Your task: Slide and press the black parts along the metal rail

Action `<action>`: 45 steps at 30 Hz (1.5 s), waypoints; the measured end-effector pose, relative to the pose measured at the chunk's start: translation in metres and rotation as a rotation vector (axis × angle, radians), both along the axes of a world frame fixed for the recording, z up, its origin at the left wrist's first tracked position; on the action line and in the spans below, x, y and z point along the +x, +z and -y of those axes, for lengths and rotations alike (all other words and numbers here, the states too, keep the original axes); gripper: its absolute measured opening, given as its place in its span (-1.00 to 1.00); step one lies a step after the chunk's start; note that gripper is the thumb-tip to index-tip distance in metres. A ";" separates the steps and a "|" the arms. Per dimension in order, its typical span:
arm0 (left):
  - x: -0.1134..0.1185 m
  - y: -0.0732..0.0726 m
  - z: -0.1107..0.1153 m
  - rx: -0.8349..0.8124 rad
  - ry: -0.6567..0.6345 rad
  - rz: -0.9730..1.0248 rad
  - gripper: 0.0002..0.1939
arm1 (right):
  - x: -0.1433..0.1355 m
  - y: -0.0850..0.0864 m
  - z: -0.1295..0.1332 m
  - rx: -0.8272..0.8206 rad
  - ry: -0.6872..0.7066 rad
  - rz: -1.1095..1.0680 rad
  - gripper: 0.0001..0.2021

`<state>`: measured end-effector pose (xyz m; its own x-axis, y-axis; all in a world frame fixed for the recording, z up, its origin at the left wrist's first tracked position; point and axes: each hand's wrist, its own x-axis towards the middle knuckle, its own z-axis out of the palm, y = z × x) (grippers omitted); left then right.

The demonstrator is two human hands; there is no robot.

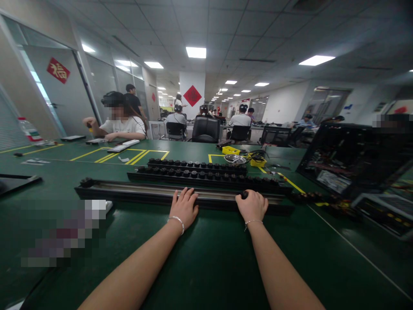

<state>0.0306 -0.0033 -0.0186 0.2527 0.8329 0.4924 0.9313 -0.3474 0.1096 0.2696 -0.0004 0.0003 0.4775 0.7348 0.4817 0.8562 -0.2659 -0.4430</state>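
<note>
A long black channel bar (135, 196) with a pale metal strip inside lies across the green table in front of me. My left hand (184, 209) rests on its middle, fingers stretched out and spread. Toward the bar's right part, my right hand (253, 206) closes around a small black round piece (245, 195), just above the channel. A similar black piece (86, 182) sits at the bar's left end. Close behind lie a second black bar (155, 177) and a third one (161, 167), both lined with several black round pieces.
On the right stand an open computer case (325, 159) and a boxy metal unit (383, 211), with dark parts nearby. Yellow trays (230, 150), a metal bowl (235, 159) and cables lie behind the bars. A co-worker (121, 125) sits across at left. A blurred-out object (69, 232) lies front left.
</note>
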 end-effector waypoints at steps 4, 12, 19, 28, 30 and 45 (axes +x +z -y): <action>0.000 0.000 0.000 0.002 0.002 -0.001 -0.62 | 0.004 0.000 0.002 0.008 -0.023 0.005 -0.65; 0.000 -0.001 0.000 0.001 0.002 0.000 -0.61 | 0.008 -0.002 0.002 0.026 -0.027 -0.007 -0.66; 0.000 0.001 0.000 -0.011 0.002 0.003 -0.61 | 0.014 -0.002 0.002 0.031 -0.033 -0.014 -0.66; 0.000 0.002 0.001 -0.016 0.000 -0.003 -0.61 | 0.018 -0.003 0.001 0.042 -0.085 -0.005 -0.66; 0.001 0.002 0.001 -0.014 0.001 -0.005 -0.60 | 0.019 -0.003 0.001 0.046 -0.082 -0.001 -0.67; 0.000 0.001 0.000 -0.005 0.001 -0.012 -0.62 | 0.022 -0.003 0.002 0.065 -0.092 -0.012 -0.64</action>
